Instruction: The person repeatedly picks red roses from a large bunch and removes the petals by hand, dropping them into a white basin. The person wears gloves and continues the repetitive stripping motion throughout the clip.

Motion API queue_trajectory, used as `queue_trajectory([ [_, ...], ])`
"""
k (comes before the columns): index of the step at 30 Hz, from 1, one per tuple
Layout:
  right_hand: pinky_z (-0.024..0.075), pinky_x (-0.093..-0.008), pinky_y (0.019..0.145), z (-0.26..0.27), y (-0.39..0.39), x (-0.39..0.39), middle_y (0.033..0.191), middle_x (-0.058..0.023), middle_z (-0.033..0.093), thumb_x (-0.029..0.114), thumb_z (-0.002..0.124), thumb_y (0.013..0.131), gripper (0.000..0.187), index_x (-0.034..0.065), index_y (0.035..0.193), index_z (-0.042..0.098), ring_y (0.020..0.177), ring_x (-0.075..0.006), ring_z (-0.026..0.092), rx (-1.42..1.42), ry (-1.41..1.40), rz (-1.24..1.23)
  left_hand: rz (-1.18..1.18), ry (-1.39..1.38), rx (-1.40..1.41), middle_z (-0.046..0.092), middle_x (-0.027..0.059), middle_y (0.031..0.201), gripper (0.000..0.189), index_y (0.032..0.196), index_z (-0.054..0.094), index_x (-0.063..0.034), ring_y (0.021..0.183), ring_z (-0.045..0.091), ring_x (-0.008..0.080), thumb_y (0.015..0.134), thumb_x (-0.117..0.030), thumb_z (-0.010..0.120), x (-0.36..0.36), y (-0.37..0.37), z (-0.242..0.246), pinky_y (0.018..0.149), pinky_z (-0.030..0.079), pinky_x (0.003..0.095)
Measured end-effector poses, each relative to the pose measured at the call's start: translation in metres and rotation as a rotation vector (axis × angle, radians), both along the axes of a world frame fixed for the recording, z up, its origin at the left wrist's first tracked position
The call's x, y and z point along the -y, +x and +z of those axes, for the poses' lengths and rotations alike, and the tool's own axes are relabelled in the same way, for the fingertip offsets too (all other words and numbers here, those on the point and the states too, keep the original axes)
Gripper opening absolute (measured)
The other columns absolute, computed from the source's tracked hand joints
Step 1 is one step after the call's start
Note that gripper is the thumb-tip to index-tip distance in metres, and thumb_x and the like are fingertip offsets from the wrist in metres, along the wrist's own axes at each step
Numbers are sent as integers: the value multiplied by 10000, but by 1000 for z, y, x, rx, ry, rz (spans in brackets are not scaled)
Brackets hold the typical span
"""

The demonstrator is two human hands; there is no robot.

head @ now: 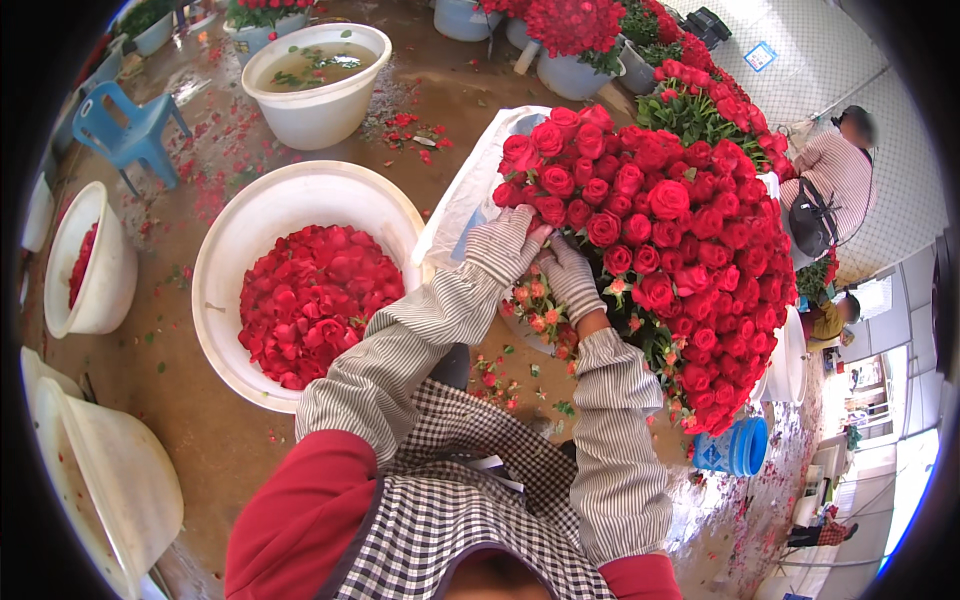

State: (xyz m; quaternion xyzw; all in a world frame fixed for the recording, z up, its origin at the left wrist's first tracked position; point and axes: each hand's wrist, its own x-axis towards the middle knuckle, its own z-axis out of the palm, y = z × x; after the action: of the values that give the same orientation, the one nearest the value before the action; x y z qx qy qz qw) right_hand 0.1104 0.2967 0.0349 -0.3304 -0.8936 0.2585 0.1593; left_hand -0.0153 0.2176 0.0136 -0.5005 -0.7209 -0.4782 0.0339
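My left hand (502, 241), in a striped glove, has its bent fingers closed on a red rose at the near left edge of a large mass of red roses (667, 199). Just right of it, my right hand (572, 276), gloved in the same stripes, reaches in among the stems; what its fingers hold is hidden. Petal-less flower heads (544, 319), orange and green, hang below my hands. A white sheet (469, 187) lies along the left side of the roses. Left of my forearms stands a wide white tub (217, 300) with a heap of loose red petals (319, 300) inside.
Behind stand a tub of water with floating leaves (311, 124) and a blue plastic chair (131, 127). More white tubs (124, 465) line the left. A blue bucket (739, 448) sits right of the roses. Petals litter the wet floor (442, 97). A person (832, 169) is at far right.
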Motion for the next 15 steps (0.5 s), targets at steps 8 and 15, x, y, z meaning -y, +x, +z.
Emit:
queue_trajectory([
  [8, 432, -343, 859, -6, 1, -4, 1021, -204, 575, 118, 561, 805, 309, 21, 1097, 547, 954, -347, 560, -48, 79, 60, -295, 291, 985, 596, 44, 731, 255, 917, 586, -9, 625, 563, 135, 915, -255, 517, 9, 4, -2, 560, 451, 251],
  [15, 428, -436, 812, -19, 7, -12, 966, -268, 573, 288, 505, 846, 360, 38, 1104, 524, 938, -419, 541, -180, 14, 13, -563, 130, 876, 496, -3, 635, 183, 914, 580, -79, 535, 449, 48, 928, -225, 471, 82, -46, 2, 471, 365, 186],
])
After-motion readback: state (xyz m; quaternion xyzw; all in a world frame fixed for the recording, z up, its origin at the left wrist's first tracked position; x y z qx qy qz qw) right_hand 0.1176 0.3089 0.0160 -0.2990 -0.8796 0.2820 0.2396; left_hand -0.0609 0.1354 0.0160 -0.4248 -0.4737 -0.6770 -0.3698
